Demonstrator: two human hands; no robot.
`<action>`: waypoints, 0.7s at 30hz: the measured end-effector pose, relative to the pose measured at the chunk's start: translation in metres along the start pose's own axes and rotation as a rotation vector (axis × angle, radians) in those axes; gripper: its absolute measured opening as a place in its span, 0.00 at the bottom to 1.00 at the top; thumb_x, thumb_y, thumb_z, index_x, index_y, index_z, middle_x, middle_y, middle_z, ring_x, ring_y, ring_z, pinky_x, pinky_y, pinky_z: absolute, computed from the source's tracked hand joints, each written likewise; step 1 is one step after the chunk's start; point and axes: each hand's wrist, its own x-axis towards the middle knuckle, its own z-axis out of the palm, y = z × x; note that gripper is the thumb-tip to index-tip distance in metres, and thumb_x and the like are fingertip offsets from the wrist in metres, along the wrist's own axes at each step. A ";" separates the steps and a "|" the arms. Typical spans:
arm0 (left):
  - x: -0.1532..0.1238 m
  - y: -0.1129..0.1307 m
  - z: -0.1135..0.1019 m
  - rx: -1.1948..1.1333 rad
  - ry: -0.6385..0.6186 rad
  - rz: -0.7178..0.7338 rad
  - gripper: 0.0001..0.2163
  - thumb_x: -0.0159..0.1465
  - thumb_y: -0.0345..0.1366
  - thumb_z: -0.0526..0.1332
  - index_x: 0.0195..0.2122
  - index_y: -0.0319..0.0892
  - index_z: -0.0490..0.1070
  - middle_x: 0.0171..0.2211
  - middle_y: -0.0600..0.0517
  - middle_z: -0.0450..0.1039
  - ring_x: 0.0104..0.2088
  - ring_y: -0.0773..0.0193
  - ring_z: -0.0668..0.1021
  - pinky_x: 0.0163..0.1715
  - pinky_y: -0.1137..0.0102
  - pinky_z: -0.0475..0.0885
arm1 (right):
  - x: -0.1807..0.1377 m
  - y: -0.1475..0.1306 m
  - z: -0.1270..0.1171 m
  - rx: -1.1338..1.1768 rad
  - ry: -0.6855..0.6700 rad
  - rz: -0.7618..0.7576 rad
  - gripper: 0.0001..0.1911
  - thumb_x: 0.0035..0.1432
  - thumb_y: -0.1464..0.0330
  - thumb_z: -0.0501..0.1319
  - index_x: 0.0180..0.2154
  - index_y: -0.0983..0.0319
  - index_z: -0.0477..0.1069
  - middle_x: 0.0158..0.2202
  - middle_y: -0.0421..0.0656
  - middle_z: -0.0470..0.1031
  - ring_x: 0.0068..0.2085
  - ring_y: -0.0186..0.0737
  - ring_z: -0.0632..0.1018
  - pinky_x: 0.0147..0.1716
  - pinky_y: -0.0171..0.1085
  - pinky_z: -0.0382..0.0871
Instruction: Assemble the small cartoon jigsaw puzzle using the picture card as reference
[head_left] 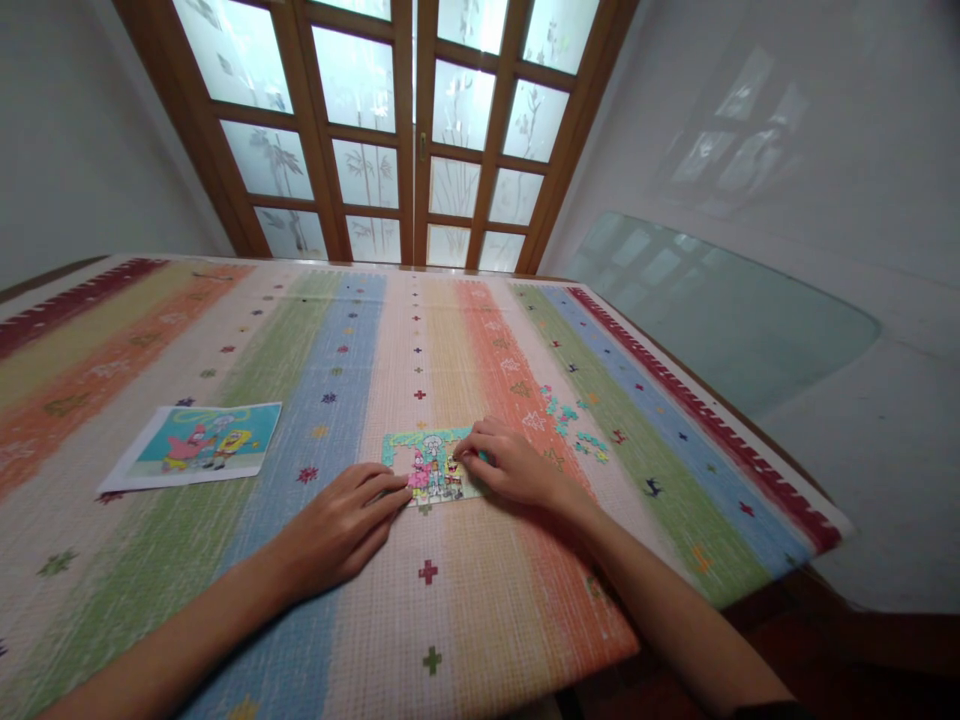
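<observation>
A small, partly assembled cartoon jigsaw puzzle (pixel 427 462) lies on the striped tablecloth (pixel 450 340). My left hand (pixel 341 525) lies flat with its fingers stretched out, the fingertips touching the puzzle's lower left edge. My right hand (pixel 510 465) rests on the puzzle's right side with the fingers curled and pressed together at its edge; whether they pinch a piece is hidden. Several loose teal puzzle pieces (pixel 577 430) are scattered to the right of that hand.
A printed reference picture (pixel 199 445) of the same cartoon lies to the left on the cloth. The table's right edge (pixel 750 450) runs diagonally, with a glass pane (pixel 720 310) leaning against the wall beyond. Wooden frosted-glass doors (pixel 412 130) stand behind the table.
</observation>
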 end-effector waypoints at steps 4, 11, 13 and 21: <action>-0.001 -0.001 0.001 -0.007 0.002 0.002 0.15 0.72 0.27 0.54 0.57 0.40 0.72 0.49 0.44 0.78 0.51 0.53 0.77 0.51 0.55 0.78 | -0.002 0.028 -0.019 -0.080 0.124 0.069 0.09 0.66 0.73 0.59 0.40 0.61 0.79 0.38 0.46 0.78 0.42 0.43 0.76 0.45 0.41 0.67; -0.002 -0.001 0.001 0.035 0.016 0.007 0.15 0.73 0.28 0.54 0.58 0.39 0.72 0.48 0.43 0.78 0.50 0.53 0.77 0.50 0.56 0.79 | -0.026 0.092 -0.061 -0.385 0.312 0.450 0.12 0.63 0.71 0.58 0.42 0.61 0.80 0.40 0.50 0.80 0.45 0.50 0.77 0.48 0.44 0.67; -0.002 -0.001 0.002 0.035 0.017 0.007 0.15 0.73 0.28 0.54 0.57 0.39 0.72 0.48 0.43 0.78 0.50 0.53 0.77 0.50 0.56 0.79 | -0.037 0.107 -0.072 -0.432 0.340 0.532 0.16 0.61 0.73 0.55 0.44 0.62 0.80 0.40 0.53 0.79 0.46 0.53 0.77 0.48 0.46 0.67; -0.003 0.000 0.002 0.005 0.027 -0.014 0.17 0.72 0.27 0.55 0.59 0.41 0.72 0.50 0.44 0.78 0.51 0.53 0.77 0.52 0.55 0.78 | -0.058 0.138 -0.081 -0.487 0.303 0.713 0.16 0.58 0.74 0.57 0.42 0.63 0.83 0.37 0.54 0.78 0.42 0.53 0.79 0.46 0.46 0.68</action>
